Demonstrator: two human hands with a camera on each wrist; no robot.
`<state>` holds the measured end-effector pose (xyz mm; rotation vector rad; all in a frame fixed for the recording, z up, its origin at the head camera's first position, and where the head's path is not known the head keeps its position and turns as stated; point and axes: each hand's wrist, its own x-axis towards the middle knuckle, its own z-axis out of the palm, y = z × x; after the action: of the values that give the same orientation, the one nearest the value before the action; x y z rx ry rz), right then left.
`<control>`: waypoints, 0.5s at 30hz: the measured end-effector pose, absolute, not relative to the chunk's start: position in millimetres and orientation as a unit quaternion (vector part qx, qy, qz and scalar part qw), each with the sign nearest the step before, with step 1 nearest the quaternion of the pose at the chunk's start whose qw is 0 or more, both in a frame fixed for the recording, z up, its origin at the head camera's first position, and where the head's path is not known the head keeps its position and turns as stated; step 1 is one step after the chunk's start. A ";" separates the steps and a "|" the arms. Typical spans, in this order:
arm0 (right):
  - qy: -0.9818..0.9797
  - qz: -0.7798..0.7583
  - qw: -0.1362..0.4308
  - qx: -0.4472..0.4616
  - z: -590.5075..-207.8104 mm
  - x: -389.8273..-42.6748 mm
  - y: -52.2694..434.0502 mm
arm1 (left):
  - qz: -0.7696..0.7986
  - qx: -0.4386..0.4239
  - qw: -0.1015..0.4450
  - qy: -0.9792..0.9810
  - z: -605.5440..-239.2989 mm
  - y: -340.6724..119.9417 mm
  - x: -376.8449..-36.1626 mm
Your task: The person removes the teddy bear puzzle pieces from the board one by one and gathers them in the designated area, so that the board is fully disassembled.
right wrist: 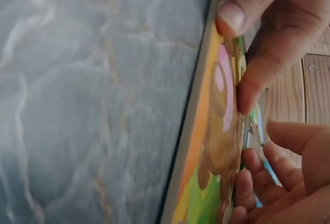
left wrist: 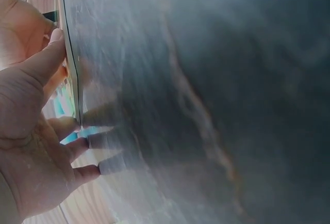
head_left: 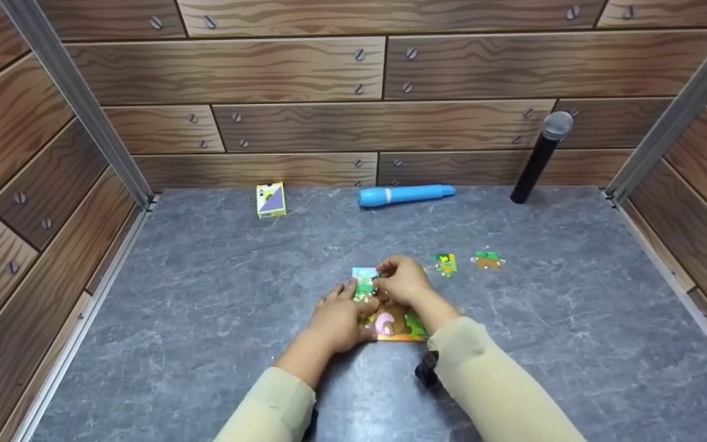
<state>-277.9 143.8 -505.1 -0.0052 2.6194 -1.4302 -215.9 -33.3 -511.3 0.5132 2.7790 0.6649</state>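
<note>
A colourful jigsaw puzzle (head_left: 384,325) with a brown cartoon animal lies on the grey table, its near edge orange. My left hand (head_left: 338,319) rests over its left side, thumb at the near edge and fingers spread. In the left wrist view, the fingertips (left wrist: 93,171) of that hand touch the tabletop. Over the puzzle's upper middle, my right hand (head_left: 405,282) pinches a small piece, mostly hidden by its fingers. The right wrist view shows the right hand's curled fingers (right wrist: 247,185) close to the puzzle face. Two loose jigsaw pieces, one green and yellow (head_left: 445,264), one green and brown (head_left: 487,260), lie to the right.
At the back stand or lie a small yellow and purple card box (head_left: 271,200), a blue marker-shaped object (head_left: 405,195) and a black microphone (head_left: 540,159) leaning on the wood-patterned back wall (head_left: 298,67). Wood-patterned side walls (head_left: 28,209) enclose the table.
</note>
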 end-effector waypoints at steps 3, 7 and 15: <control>0.874 -0.482 0.067 -0.015 -506.8 -277.6 143.7 | 0.233 0.178 0.117 0.949 -509.8 -33.1 -215.3; 0.860 -0.502 0.093 -0.025 -507.7 -278.3 146.1 | 0.235 0.179 0.120 0.948 -510.2 -32.9 -215.0; 0.863 -0.490 0.118 -0.041 -507.4 -280.4 145.4 | 0.226 0.181 0.117 0.950 -511.6 -34.1 -217.0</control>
<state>-280.4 145.4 -507.4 -0.1186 2.5255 -1.4324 -217.0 -34.1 -511.6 0.5291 2.7819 0.6615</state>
